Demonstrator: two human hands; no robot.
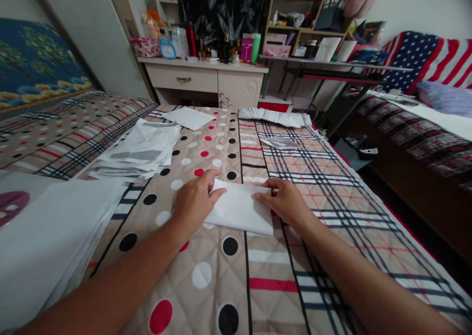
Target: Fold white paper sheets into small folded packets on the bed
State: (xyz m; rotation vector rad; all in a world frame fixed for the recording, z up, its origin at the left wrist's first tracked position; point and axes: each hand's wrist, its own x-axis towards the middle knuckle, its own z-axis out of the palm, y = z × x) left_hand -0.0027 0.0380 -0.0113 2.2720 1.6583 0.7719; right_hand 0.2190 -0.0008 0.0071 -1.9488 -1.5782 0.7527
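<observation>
A folded sheet of white paper (239, 208) lies just above the patterned bedspread, in the middle of the head view. My left hand (195, 197) pinches its upper left corner, thumb on top and fingers curled behind. On the opposite side, my right hand (285, 199) grips the upper right edge the same way, its thumb resting on the paper. The lower edge shows more than one layer. The fingertips beneath the paper are hidden.
Left of me lie a tall stack of white paper (66, 227) and a pile of printed sheets (142, 145). Ahead are a white folded sheet (191, 118), a row of folded papers (275, 117) and a small paper piece (282, 142). A dresser (199, 76) stands beyond the bedspread (206, 300).
</observation>
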